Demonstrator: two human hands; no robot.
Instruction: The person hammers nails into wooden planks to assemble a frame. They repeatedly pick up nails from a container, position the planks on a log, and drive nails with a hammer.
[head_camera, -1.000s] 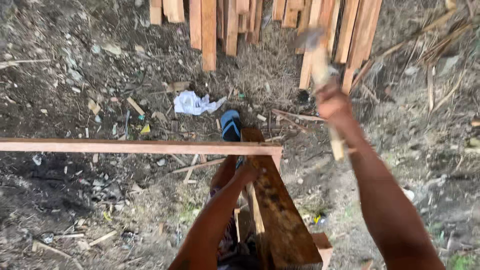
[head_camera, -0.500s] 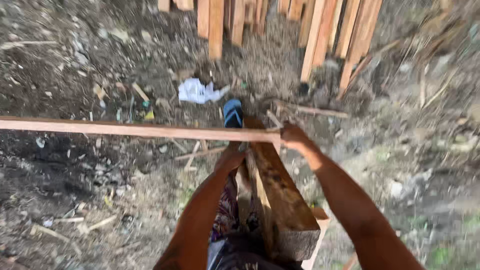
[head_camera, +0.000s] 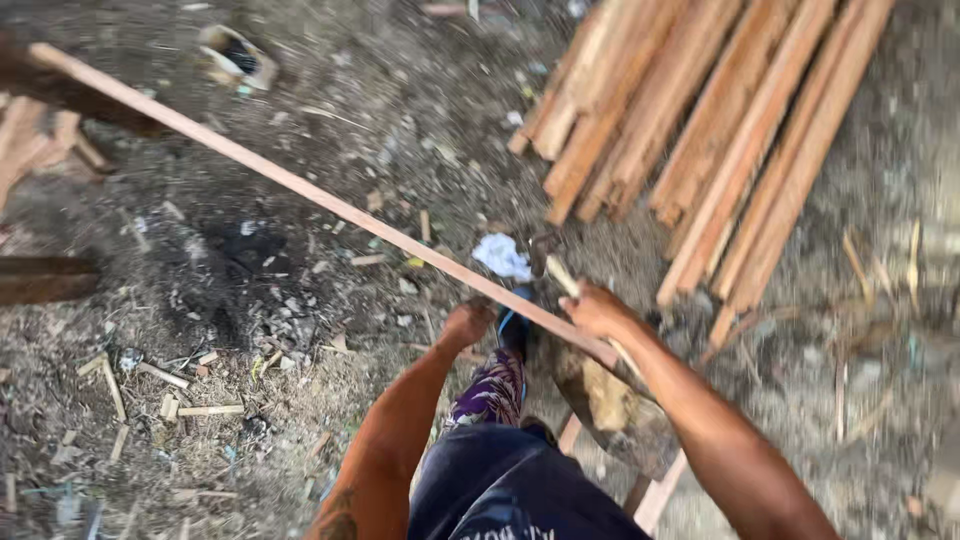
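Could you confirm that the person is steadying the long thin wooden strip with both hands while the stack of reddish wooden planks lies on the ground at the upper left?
Not quite: the head view shows the stack of reddish wooden planks at the upper right. The left hand and right hand are indeed at the long thin wooden strip.

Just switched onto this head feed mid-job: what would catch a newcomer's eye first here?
A long thin wooden strip runs diagonally from upper left down to the centre, where the left hand and the right hand, which grips a tool handle, meet it over a dark wooden block. At upper right lies a fanned pile of reddish planks, and a crumpled white scrap sits on the littered dirt between.
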